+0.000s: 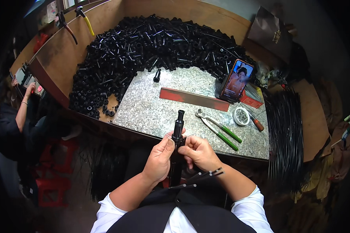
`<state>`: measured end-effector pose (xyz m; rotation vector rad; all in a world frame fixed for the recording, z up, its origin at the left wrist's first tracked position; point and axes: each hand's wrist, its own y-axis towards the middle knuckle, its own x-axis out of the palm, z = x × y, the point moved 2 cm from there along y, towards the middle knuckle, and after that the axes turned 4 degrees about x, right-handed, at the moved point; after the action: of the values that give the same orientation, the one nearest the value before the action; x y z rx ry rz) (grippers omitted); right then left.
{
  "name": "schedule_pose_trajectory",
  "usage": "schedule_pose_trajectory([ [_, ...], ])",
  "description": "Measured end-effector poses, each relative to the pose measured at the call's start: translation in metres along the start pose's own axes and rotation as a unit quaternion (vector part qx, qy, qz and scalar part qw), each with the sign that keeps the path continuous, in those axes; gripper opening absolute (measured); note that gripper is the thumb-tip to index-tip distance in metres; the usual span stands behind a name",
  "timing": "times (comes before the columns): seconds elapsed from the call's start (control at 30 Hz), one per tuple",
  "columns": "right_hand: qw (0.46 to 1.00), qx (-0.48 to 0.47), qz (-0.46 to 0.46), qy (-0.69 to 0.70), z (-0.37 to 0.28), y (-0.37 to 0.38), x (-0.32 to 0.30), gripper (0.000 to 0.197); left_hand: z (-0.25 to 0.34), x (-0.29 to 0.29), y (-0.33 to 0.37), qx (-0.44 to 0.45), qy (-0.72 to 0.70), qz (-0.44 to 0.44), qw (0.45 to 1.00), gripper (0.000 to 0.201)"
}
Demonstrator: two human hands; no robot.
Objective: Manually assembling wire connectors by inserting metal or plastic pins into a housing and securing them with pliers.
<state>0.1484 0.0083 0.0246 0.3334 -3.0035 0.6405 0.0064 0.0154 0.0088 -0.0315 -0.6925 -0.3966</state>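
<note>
My left hand [158,160] is closed around a black stepped tubular part [178,126], which stands upright just past the near edge of the speckled stone slab [144,101]. My right hand [200,154] pinches at the part's right side, its thumb and fingers pressed together. Something thin and pale shows at the fingertips, too small to name. Below the hands the tube runs down as a dark shaft, partly hidden. Several thin black rods [206,173] with pale ends cross near my right wrist. Nearest on the slab lie green-handled pincers [219,130].
A large heap of black tubular parts [151,42] fills the back and left. On the slab are a red bar [194,99], a phone [238,80], a white bowl of small bits [241,116] and a screwdriver [256,123]. Long black rods [284,132] hang right. Another person [13,120] sits left.
</note>
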Motion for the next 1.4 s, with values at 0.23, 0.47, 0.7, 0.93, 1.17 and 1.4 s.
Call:
schedule_pose_trajectory([
  [0.23, 0.998, -0.055, -0.018, -0.022, 0.0, -0.006, 0.013, 0.018, 0.001, -0.009, -0.004, -0.024, -0.085, -0.001, 0.996, 0.042],
  [0.47, 0.995, -0.091, -0.041, 0.007, 0.006, -0.004, 0.013, 0.02, 0.002, -0.016, -0.003, -0.062, -0.148, -0.034, 0.987, 0.043],
  [0.7, 0.99, -0.095, -0.092, 0.055, 0.001, -0.004, 0.017, 0.022, 0.003, -0.025, -0.001, -0.042, -0.11, -0.09, 0.989, 0.042],
  [0.93, 0.984, -0.077, -0.152, 0.053, 0.002, 0.001, 0.014, 0.025, 0.008, -0.026, -0.001, -0.108, -0.145, -0.096, 0.979, 0.037],
  [1.17, 0.979, -0.095, -0.179, 0.036, 0.001, 0.004, 0.011, 0.019, 0.006, -0.023, 0.001, -0.087, -0.178, -0.026, 0.98, 0.032],
  [1.4, 0.977, -0.1, -0.185, 0.015, -0.005, 0.001, 0.013, 0.017, 0.009, -0.024, 0.004, -0.081, -0.192, -0.053, 0.976, 0.039],
])
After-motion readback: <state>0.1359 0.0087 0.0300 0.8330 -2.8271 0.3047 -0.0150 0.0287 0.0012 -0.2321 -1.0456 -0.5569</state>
